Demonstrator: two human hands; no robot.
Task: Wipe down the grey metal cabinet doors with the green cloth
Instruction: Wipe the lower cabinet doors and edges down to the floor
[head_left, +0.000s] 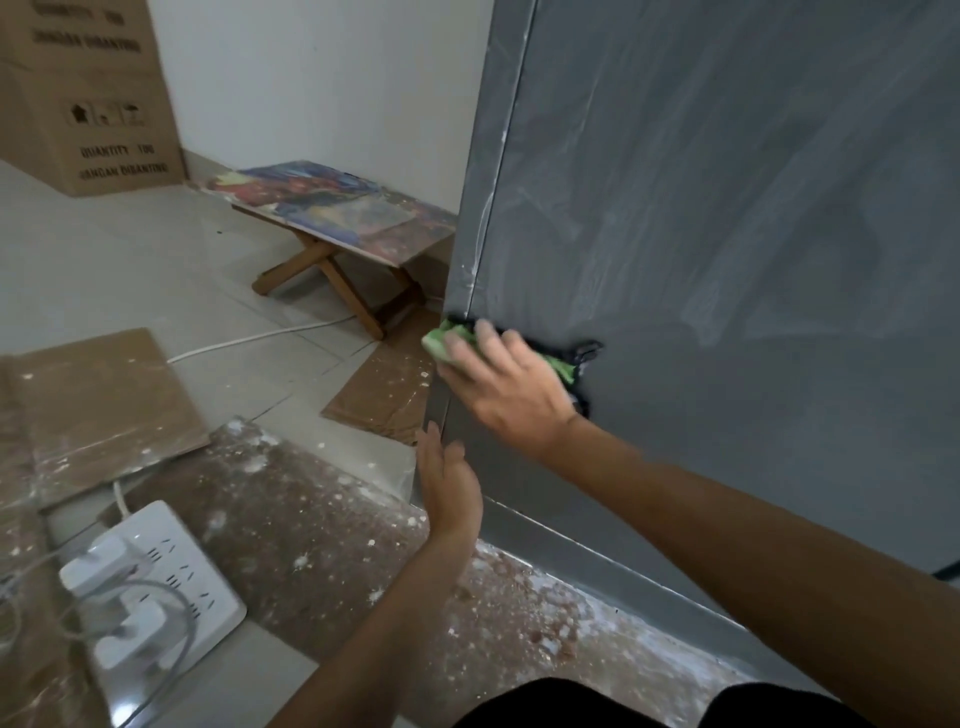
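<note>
Door (727, 234): grey metal, smeared with whitish streaks over most of its face; a bright line of residue follows the seam at its left edge.
Cloth (440, 344): green and bunched, pressed low on the door at that left edge, its end poking out past the fingertips.
Right hand (506, 389): fingers (485, 332) lie nearly flat over the cloth and press it to the metal; the thumb is hidden, and the hand is blurred.
Left hand (449, 486): fingers straight and together, holding nothing, close to the cabinet's lower corner; whether it touches cannot be told.
Step in hand: judged to be wiping the door's left margin and seam.
Doing it well: keep the palm's pressure even; let strokes overlap so no new streaks form; run a folded edge of cloth down the seam, where residue collects; turn to a clean face once this one is loaded. The left hand could steady the corner.
Progress: the streaks above suggest much of the door remains.
Floor: speckled cardboard (104, 395) and a power strip (156, 582) lie near; drips should be kept off the strip.
</note>
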